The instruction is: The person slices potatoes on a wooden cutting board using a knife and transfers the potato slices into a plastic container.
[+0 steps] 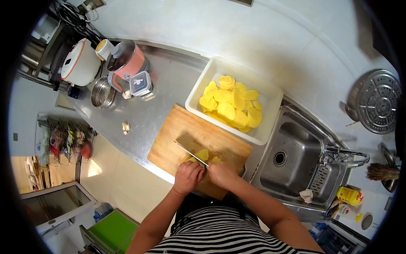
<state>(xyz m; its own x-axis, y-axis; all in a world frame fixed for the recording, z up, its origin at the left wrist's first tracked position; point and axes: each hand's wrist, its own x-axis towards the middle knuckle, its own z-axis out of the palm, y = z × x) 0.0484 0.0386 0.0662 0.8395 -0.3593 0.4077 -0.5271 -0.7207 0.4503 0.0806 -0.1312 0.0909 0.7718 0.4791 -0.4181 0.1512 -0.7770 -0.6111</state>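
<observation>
A wooden cutting board (177,122) lies on the steel counter in front of me. My right hand (221,174) is wrapped round the handle of a kitchen knife (189,153), whose blade points up and left across the board. Left of the blade, my left hand (188,176) has its fingers curled on a yellow potato piece, mostly hidden under them. Another potato piece (202,154) lies just beyond the blade, and a small bit (216,159) shows beside my right hand. Past the board, a white plastic tub (264,129) holds many potato slices (226,111).
A steel sink (270,169) with a faucet (347,156) is at the right. Garlic (126,128), a lidded container (141,83), a pink pot (132,63), a metal bowl (103,92) and a rice cooker (81,63) stand along the counter's left.
</observation>
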